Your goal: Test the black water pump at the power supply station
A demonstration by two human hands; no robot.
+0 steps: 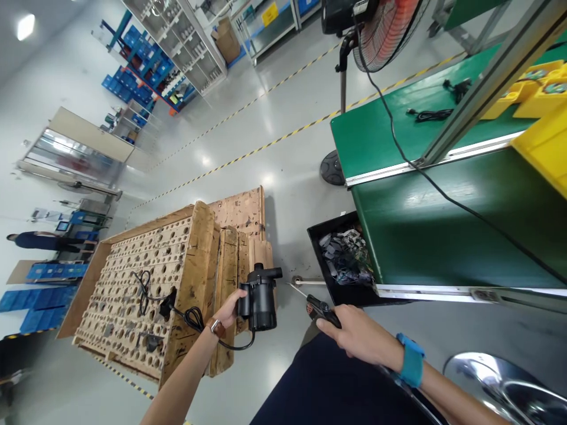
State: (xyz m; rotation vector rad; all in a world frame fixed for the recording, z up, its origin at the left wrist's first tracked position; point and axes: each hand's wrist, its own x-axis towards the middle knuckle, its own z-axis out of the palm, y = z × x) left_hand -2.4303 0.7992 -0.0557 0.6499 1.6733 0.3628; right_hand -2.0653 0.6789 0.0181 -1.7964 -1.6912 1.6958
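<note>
**Two-Hand Hold on Pump and Hand Tool**

Head view. The left hand (227,310) is closed around the side of a black pump (261,300), with the fingers wrapped on its body. The pump is held clear of the floor, above the near end of a wooden rack (199,265) with rows of round holes. A hold on the body, as shown, appears to carry the pump's weight without loading the cord.

A black cord (230,345) leaves the pump's lower end and hangs slack below the wrist. It then runs through a small coil and across the rack to a black plug (168,304). With this slack, the cord appears free of strain at the pump.

The right hand (354,339) is closed on the black handles of a small hand tool (321,310). Its exact kind cannot be told from this view. The tool's thin metal tip points toward the pump but stays well short of it, and clear of the cord.

A black tray (319,239) holding mixed scraps sits just beyond the tool, under the edge of a green workbench (398,133). Yellow bins (547,150) stand farther along the bench.
</note>
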